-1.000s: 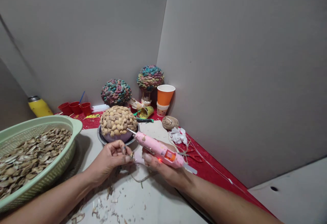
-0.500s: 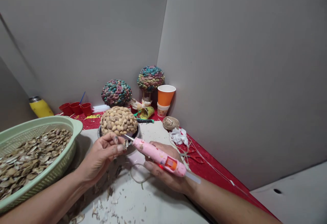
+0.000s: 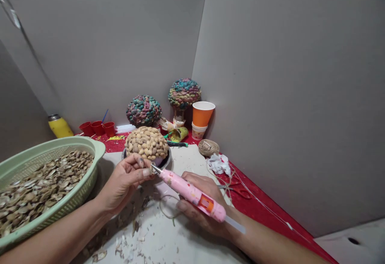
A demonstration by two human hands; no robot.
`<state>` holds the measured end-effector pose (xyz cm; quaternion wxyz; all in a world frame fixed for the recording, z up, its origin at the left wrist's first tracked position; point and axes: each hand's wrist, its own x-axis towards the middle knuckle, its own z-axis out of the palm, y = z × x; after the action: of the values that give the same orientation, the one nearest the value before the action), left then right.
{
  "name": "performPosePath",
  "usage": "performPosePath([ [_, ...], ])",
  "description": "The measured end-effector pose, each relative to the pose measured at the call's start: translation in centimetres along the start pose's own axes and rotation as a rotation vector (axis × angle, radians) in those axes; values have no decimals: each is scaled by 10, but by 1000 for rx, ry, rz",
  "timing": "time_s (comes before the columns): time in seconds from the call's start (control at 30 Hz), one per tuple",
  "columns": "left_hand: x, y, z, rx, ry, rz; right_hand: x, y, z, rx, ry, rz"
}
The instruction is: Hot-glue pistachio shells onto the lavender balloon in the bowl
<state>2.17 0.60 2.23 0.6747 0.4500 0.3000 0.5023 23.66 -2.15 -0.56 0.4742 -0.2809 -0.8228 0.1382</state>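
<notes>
My left hand (image 3: 128, 181) is closed in a pinch on a small piece of nut shell (image 3: 152, 170). In my right hand (image 3: 204, 206) is a pink hot glue gun (image 3: 186, 187), with a clear glue stick (image 3: 235, 224) poking out of its back end. The gun's metal tip touches or nearly touches the shell. Just beyond my hands, a ball covered with tan shells (image 3: 147, 141) sits in a dark bowl (image 3: 169, 157). To the left stands a light green basket (image 3: 100, 149) holding many loose shells (image 3: 45, 187).
Two multicoloured shell-covered balls (image 3: 143, 110) stand behind, beside an orange paper cup (image 3: 203, 113). A ball of twine (image 3: 208, 147), crumpled tissue (image 3: 219, 163) and red-handled scissors (image 3: 240, 191) lie at right. Red cups (image 3: 97, 127) and a yellow bottle (image 3: 60, 126) are at back left. Shell bits litter the board (image 3: 180, 242).
The glue gun's tip has come to the shell piece in my left fingers; before, it was beside the shell-covered ball. The whole view has shifted slightly, so things appear further right.
</notes>
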Motion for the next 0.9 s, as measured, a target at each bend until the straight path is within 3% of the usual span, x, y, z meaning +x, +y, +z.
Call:
performPosePath([
  [0.33, 3, 4, -3, -12, 13, 26, 2, 1, 1, -133, 33, -85],
  [0.9, 4, 0, -4, 36, 2, 36, 2, 6, 5, -184, 29, -106],
])
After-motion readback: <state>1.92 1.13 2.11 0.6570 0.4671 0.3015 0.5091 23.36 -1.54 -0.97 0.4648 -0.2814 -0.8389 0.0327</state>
